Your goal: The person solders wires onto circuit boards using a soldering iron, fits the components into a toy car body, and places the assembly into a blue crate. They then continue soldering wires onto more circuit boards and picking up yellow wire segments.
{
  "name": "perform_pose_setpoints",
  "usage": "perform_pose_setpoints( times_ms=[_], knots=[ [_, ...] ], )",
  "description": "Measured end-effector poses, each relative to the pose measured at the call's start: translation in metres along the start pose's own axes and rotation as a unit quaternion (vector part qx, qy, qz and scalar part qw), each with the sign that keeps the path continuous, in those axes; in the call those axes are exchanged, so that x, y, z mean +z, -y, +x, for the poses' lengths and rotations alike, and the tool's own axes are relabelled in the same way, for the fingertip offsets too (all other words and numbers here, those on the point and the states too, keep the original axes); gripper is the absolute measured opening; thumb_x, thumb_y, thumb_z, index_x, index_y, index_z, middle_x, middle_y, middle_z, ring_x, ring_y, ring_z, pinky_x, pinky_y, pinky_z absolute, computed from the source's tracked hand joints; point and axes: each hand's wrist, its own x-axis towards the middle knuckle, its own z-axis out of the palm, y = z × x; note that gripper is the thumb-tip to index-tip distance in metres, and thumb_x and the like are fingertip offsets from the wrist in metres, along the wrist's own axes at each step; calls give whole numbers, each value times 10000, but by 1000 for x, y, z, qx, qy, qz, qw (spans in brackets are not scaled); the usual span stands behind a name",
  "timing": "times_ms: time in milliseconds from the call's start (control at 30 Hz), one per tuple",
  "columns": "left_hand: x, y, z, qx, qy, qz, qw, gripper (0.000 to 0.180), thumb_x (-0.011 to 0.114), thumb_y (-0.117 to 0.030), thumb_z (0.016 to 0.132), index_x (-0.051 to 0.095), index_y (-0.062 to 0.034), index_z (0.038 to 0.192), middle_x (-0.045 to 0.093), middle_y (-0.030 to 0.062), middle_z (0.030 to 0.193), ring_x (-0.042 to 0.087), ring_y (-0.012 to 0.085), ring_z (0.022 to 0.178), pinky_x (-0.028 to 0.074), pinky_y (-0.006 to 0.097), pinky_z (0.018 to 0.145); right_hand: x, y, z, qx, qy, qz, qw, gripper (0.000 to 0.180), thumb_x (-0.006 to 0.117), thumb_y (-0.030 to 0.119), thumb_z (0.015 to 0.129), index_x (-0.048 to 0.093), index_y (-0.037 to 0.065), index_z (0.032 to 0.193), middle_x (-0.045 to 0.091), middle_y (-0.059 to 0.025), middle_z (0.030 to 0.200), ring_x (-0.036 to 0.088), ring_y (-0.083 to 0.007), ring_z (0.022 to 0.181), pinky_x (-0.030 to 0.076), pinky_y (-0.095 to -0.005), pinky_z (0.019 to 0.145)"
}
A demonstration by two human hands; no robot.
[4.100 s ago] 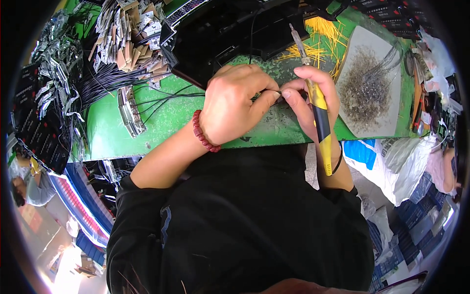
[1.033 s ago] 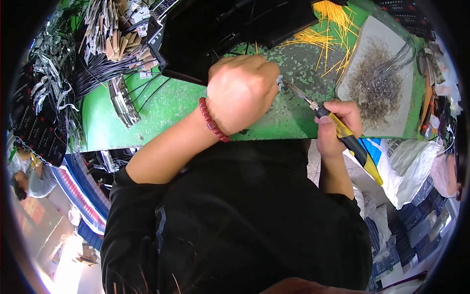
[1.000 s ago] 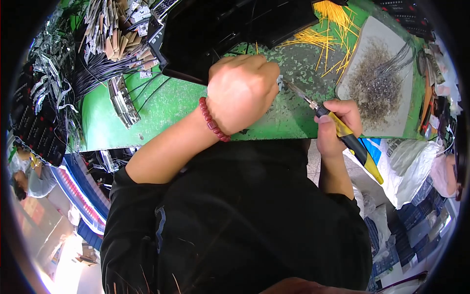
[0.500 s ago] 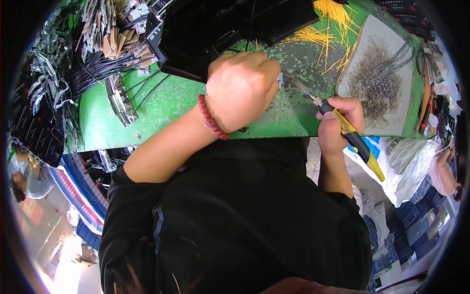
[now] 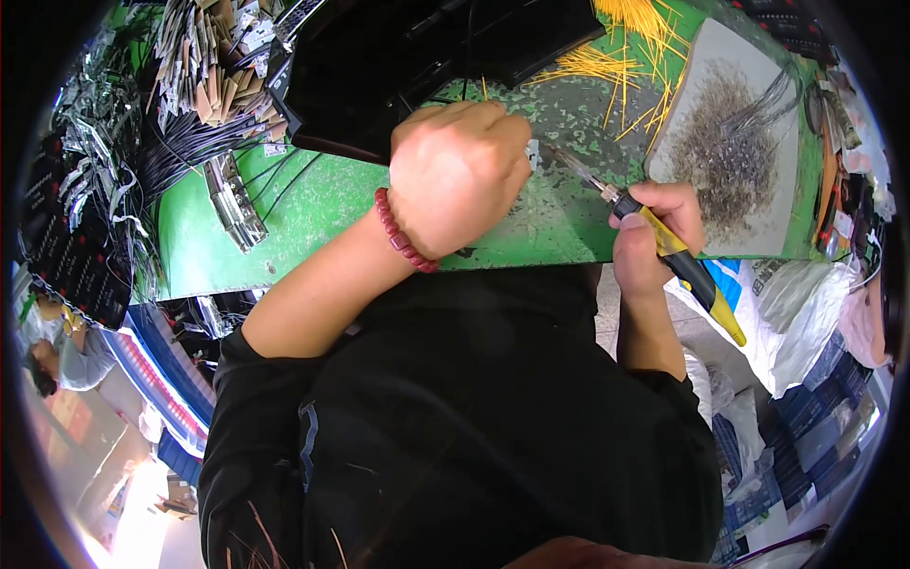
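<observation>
My right hand is wrapped round the yellow-and-black handle of a soldering iron. The iron's tip points up and left, towards my left hand. That left hand is curled closed, its back facing up and a red bead bracelet at the wrist. A small pale piece shows just beyond its knuckles, near the iron's tip. What the fingers grip is hidden behind the hand. Just past the left hand lies a large black plastic housing.
Thin yellow sticks lie loose at the back. To the right sits a pale board covered in dark residue. Black cables, small boards and a metal bracket crowd the left of the green table.
The whole view has shifted slightly. Both hands keep nearly the same pose, with the iron still in my right hand and its tip still near the left.
</observation>
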Motion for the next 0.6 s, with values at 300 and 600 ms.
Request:
perform_pose_setpoints(
  times_ms=[300,600],
  knots=[
    [-4,-3,1,11,22,20,999,130,682,-41,674,561,-65,634,519,55,625,563,243,584,452,340,537,-2,0,1,-22,23,-25,999,238,632,161,835,540,-18,961,591,-82,747,543,-107,593,444,-232,567],
    [-11,-4,3,27,64,64,996,119,695,-55,701,581,-69,673,522,55,661,571,246,624,459,350,564,-1,2,2,-13,30,-7,999,189,599,102,818,535,-16,951,585,-80,745,534,-105,596,441,-235,567]
  ],
)
